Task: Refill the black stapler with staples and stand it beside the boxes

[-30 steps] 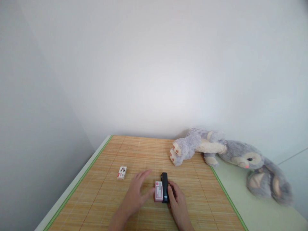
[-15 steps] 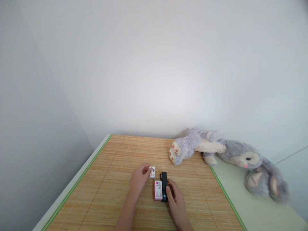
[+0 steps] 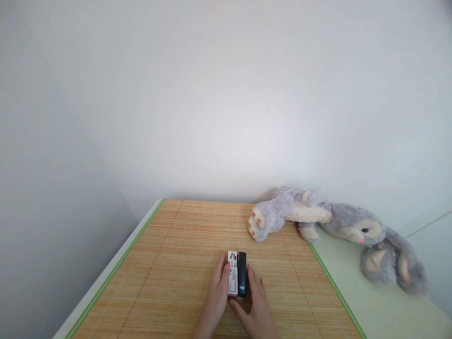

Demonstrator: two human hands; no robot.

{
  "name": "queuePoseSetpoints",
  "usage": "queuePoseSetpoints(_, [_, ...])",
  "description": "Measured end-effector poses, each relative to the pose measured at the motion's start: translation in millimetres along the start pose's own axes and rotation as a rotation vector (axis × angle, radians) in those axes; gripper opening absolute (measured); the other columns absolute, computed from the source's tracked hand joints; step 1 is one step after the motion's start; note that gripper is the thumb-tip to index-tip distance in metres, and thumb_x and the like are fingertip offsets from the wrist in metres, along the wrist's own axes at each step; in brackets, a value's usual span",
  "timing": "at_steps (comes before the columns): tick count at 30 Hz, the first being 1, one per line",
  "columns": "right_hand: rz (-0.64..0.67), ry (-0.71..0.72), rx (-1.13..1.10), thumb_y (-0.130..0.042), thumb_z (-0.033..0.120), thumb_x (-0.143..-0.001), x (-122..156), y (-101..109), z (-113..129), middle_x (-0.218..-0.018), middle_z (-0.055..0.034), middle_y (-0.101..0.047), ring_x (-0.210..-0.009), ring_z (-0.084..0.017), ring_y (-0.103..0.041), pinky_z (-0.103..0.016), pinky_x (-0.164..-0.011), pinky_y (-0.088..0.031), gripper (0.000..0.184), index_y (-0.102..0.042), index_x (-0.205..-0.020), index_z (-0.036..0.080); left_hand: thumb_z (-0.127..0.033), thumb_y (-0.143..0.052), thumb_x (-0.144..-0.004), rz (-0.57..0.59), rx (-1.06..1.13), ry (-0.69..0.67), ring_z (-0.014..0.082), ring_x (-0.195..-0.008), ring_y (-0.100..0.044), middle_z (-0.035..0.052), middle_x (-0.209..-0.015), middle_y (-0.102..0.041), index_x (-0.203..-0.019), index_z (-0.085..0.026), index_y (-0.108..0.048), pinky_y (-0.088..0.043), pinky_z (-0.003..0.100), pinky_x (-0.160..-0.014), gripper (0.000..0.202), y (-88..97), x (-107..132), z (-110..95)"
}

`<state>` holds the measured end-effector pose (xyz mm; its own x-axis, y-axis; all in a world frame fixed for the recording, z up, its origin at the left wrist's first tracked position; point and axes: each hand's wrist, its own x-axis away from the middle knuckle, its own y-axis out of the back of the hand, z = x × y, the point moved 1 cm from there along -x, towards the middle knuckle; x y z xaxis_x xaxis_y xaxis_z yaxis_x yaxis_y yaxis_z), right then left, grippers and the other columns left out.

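Note:
A black stapler (image 3: 242, 274) lies lengthwise on the bamboo mat, close along the right side of two small boxes. The nearer box (image 3: 232, 282) is white with pink-red markings. Just beyond it sits a smaller white box (image 3: 232, 258) with a dark picture on top. My left hand (image 3: 216, 289) rests along the boxes' left side, fingers stretched forward and thumb by the nearer box. On the other side is my right hand (image 3: 257, 301), fingers extended beside the stapler and thumb spread toward the near end of the group. Whether its fingertips touch the stapler is hard to tell.
A bamboo mat (image 3: 169, 263) with green edging covers much of the pale table (image 3: 391, 310). At the back right a grey plush rabbit (image 3: 307, 212) lies across mat and table. Behind them rises a white wall (image 3: 226, 117).
My left hand has brought the smaller box rightward to the far end of the nearer box and now lies flat beside both. My right thumb has moved from the stapler to the near end.

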<state>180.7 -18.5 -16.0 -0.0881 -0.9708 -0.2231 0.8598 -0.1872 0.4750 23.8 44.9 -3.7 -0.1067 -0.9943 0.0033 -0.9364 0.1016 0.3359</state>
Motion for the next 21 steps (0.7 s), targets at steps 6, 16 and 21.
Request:
queuePoseSetpoints(6, [0.098,0.014,-0.007,-0.069,0.019,-0.082,3,-4,9,-0.159,-0.0067,-0.048,-0.148,-0.034,-0.042,-0.066,-0.127,-0.012,0.08,-0.043,-0.156,0.035,-0.049,-0.018,-0.104,-0.096,0.005,0.122,0.0191,-0.16,-0.014,0.0058,-0.174,-0.014,-0.164,-0.022,-0.012,-0.021,0.045,-0.131,0.065,-39.6,29,19])
queuePoseSetpoints(16, [0.104,0.031,0.147,-0.063,0.021,-0.084,-7,81,-39,-0.161,-0.0061,-0.045,-0.15,-0.03,-0.04,-0.063,-0.128,-0.007,0.083,-0.034,-0.161,0.032,-0.047,-0.022,-0.103,-0.046,0.153,0.094,0.0194,-0.161,-0.002,0.0089,-0.175,-0.005,-0.165,-0.015,-0.008,-0.007,0.04,-0.132,0.071,-132.1,11,-26])
queuePoseSetpoints(21, [0.102,-0.084,0.265,-0.061,0.028,-0.086,-10,131,-70,-0.162,-0.0098,-0.042,-0.154,-0.03,-0.033,-0.058,-0.13,-0.011,0.082,-0.031,-0.162,0.023,-0.038,-0.021,-0.104,-0.056,0.198,0.087,0.0168,-0.16,-0.008,0.0092,-0.174,-0.01,-0.164,-0.011,-0.014,-0.011,0.029,-0.13,0.066,-183.7,2,-61])
